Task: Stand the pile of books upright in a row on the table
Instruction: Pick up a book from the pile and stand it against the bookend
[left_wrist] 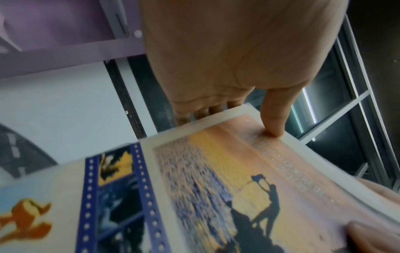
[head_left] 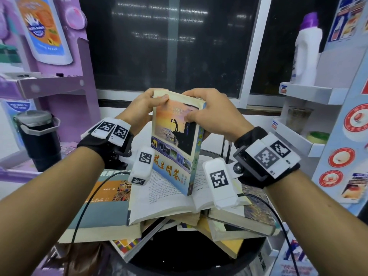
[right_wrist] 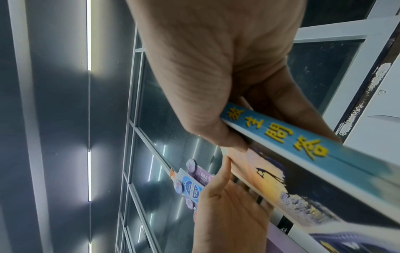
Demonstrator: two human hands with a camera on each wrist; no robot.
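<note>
Two hands point(head_left: 147, 106); one bottle point(head_left: 305, 50); one flask point(head_left: 39, 136).

glossy paperback book point(head_left: 175, 144), matt paper pages point(head_left: 169, 194)

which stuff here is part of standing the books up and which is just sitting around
Part of the job:
- sunset-cover book, held upright by left hand and right hand
- open book on top of the pile
- grey and orange book on the pile's left side
- round black table

Just sitting around:
- white bottle with purple cap
- black flask
- glass cup

A shop: promotional display shelves point(head_left: 310, 94), a detergent bottle point(head_left: 306, 50), product posters point(head_left: 42, 28).
</note>
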